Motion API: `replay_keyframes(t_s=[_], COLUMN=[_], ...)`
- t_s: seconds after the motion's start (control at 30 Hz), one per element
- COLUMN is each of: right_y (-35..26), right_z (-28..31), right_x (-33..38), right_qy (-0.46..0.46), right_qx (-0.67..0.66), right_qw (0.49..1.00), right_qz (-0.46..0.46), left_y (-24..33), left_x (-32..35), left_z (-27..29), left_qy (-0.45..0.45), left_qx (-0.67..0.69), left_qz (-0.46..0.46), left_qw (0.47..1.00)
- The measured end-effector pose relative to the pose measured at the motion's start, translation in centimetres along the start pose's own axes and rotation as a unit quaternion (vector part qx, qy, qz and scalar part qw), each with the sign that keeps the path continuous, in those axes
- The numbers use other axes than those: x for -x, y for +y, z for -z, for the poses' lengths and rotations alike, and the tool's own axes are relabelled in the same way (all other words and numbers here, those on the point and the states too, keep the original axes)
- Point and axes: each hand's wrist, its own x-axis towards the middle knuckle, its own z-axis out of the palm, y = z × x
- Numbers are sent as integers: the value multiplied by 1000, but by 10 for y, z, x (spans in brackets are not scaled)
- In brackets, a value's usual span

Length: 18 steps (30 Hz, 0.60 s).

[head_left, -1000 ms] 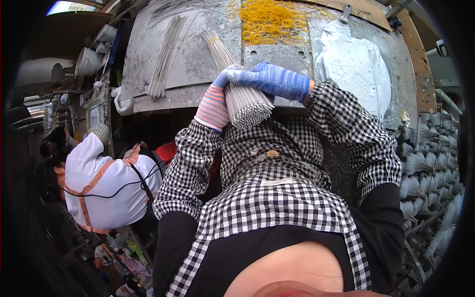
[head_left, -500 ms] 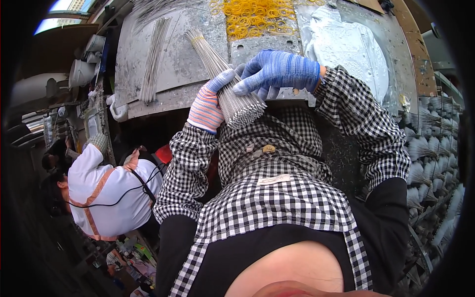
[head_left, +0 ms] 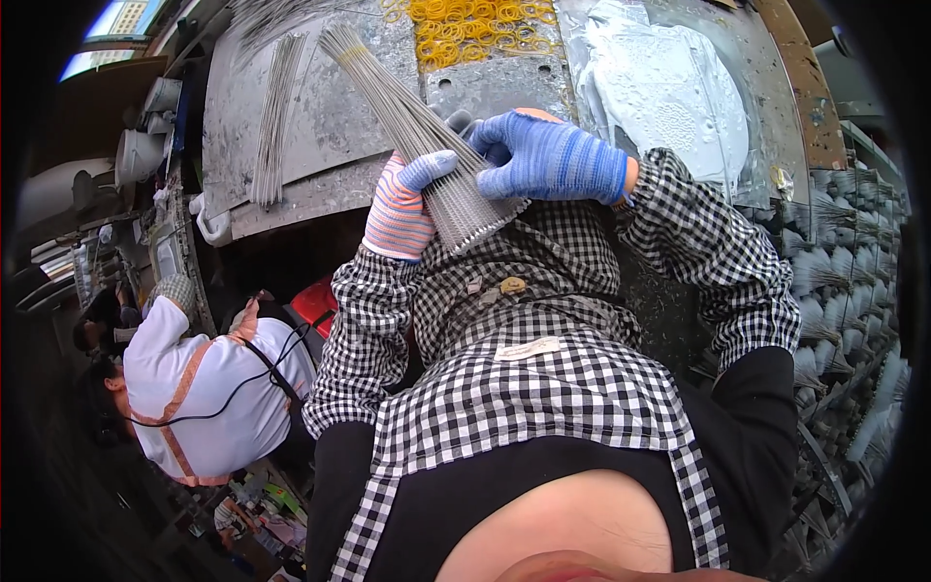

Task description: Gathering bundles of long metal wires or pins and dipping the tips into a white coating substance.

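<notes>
A thick bundle of thin grey rods (head_left: pixel 386 97) slants over the near edge of the workbench, its ridged lower ends fanned toward my apron. A thin yellow band shows faintly around its far end. My left hand (head_left: pixel 400 213), in a pink-and-blue striped glove, is closed around the lower part from the left, thumb laid over the top. From the right, my right hand (head_left: pixel 558 160) in a blue knit glove grips the same bundle, thumb on top and the other fingers partly hidden behind it.
Loose rods (head_left: pixel 276 116) lie on the grey workbench (head_left: pixel 228 121). Yellow rubber bands (head_left: pixel 480 29) are piled at the back, beside a white paste-covered sheet (head_left: pixel 669 92). Racks of pale bristly tufts (head_left: pixel 839 291) stand at right. Another person (head_left: pixel 228 383) works at left.
The bundle's lower ends have spread from a rounded cluster into a flatter fan. Its far end now lies further left in view. Both hands keep hold.
</notes>
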Motion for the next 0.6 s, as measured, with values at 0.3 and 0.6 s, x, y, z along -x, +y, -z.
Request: replay_keyframes(t_s=[0.3, 0.6], right_y=[-7, -8], right_z=[5, 19], right_x=[33, 49], right_qy=[329, 307], right_qx=[132, 197], right_qw=[886, 910], right_qz=[300, 197], left_y=[21, 26], left_x=[-18, -45], left_z=[-25, -54], left_qy=[-99, -145], left_qx=[-67, -128], left_qz=[-148, -222], left_qw=[982, 956])
